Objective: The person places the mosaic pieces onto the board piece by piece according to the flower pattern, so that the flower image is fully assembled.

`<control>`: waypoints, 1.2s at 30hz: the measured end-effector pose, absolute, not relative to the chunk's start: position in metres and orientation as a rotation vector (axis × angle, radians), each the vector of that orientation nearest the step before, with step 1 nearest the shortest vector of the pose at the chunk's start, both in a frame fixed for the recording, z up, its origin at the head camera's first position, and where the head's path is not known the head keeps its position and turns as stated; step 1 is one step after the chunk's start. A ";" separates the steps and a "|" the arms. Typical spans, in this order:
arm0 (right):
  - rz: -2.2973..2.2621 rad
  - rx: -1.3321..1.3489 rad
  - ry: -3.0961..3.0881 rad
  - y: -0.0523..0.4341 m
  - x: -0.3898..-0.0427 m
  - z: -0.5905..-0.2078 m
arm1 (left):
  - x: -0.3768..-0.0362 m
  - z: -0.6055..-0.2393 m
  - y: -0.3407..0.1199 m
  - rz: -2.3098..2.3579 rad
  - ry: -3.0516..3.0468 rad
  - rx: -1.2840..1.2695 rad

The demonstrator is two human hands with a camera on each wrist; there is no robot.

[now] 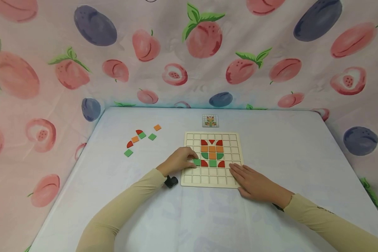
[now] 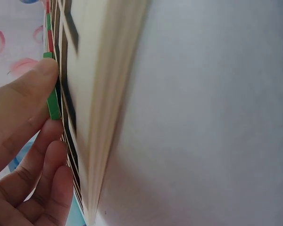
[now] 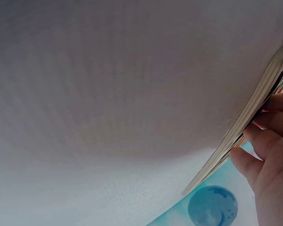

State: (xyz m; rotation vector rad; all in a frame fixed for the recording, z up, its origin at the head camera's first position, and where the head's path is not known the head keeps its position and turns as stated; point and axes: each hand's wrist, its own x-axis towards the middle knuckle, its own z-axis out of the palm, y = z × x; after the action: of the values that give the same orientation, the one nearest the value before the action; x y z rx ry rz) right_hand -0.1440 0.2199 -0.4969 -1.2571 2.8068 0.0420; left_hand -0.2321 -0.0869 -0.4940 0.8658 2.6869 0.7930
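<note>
While loose red, orange and green tiles [image 1: 142, 135] lie at ten o'clock of the gridded wooden board [image 1: 231, 140], left hand [image 1: 180, 160] pinches a green square tile [image 1: 197, 162] at the board's nine o'clock, just beside a red quarter-circle tile [image 1: 203, 163]. Printed pattern card [image 1: 210, 120] sits beyond, at twelve; right hand [image 1: 256, 183], fingers straight and released, rests on the board's four o'clock edge.
</note>
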 end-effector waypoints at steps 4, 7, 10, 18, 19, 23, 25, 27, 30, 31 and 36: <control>0.042 -1.270 2.812 0.220 -0.144 -0.497 | -0.232 -0.493 -0.086 0.780 2.679 0.863; 0.042 -1.274 2.812 0.221 -0.144 -0.496 | -0.232 -0.492 -0.085 0.780 2.671 0.849; 0.045 -1.266 2.808 0.220 -0.144 -0.496 | -0.232 -0.493 -0.085 0.776 2.667 0.844; 0.038 -1.260 2.811 0.220 -0.143 -0.495 | -0.233 -0.494 -0.087 0.789 2.652 0.838; 0.035 -1.260 2.811 0.220 -0.142 -0.494 | -0.233 -0.494 -0.087 0.793 2.650 0.836; 0.035 -1.258 2.808 0.219 -0.142 -0.493 | -0.233 -0.494 -0.088 0.811 2.641 0.833; 0.040 -1.256 2.807 0.219 -0.142 -0.493 | -0.232 -0.494 -0.089 0.822 2.639 0.827; 0.044 -1.255 2.806 0.218 -0.142 -0.492 | -0.232 -0.493 -0.089 0.828 2.642 0.823; 0.045 -1.254 2.808 0.218 -0.142 -0.492 | -0.232 -0.492 -0.089 0.822 2.648 0.819; 0.044 -1.254 2.808 0.218 -0.142 -0.492 | -0.232 -0.492 -0.089 0.818 2.648 0.819; 0.035 -1.253 2.807 0.218 -0.142 -0.492 | -0.232 -0.492 -0.089 0.807 2.636 0.820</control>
State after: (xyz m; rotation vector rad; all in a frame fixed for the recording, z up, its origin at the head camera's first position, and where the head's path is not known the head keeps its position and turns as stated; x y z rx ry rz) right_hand -0.1424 0.2176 -0.4920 -1.2526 2.8072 0.0346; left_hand -0.2324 -0.0895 -0.4916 0.8198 2.6363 0.8065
